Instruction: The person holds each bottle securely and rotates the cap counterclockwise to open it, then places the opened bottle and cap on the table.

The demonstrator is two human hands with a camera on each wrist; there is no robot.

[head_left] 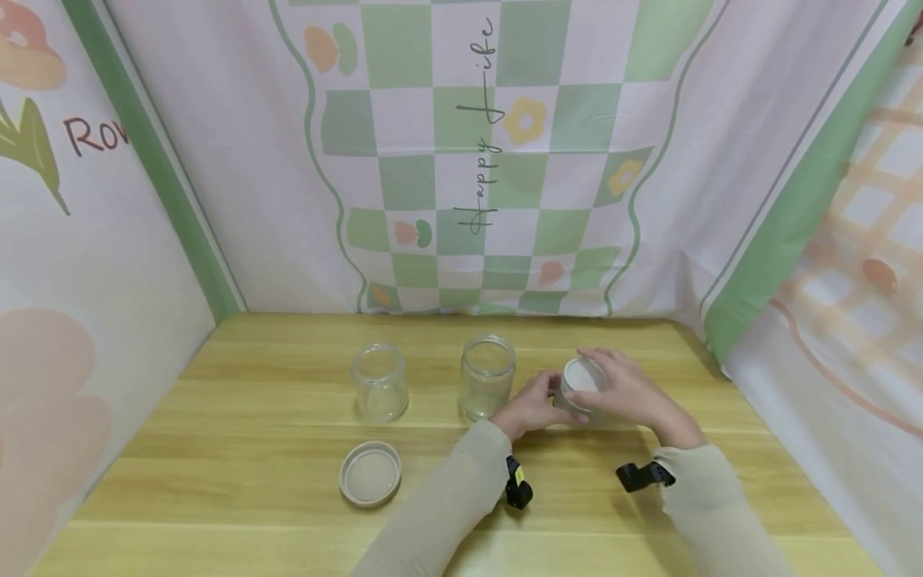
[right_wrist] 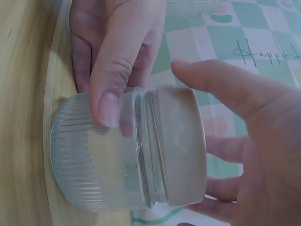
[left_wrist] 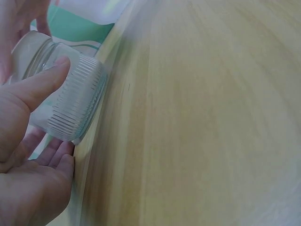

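Observation:
A clear ribbed glass jar [right_wrist: 94, 165] stands on the table at the right, with a pale beige lid [right_wrist: 183, 146] on its mouth. My left hand [head_left: 537, 405] grips the jar's body from the left. Its thumb lies along the glass just below the neck, and its fingers go round the far side. My right hand [head_left: 627, 389] holds the lid from the right, the thumb at one edge and the fingers around the opposite side. In the left wrist view the jar's base meets the wooden tabletop, and the right hand is partly cut off.
Two lidless glass jars stand to the left, a middle jar [head_left: 488, 381] close to my left forearm and a farther jar [head_left: 380, 385]. A second beige lid [head_left: 371, 474] lies on the wooden table [head_left: 238, 481] nearer me. A patterned curtain [head_left: 469, 160] hangs behind the table.

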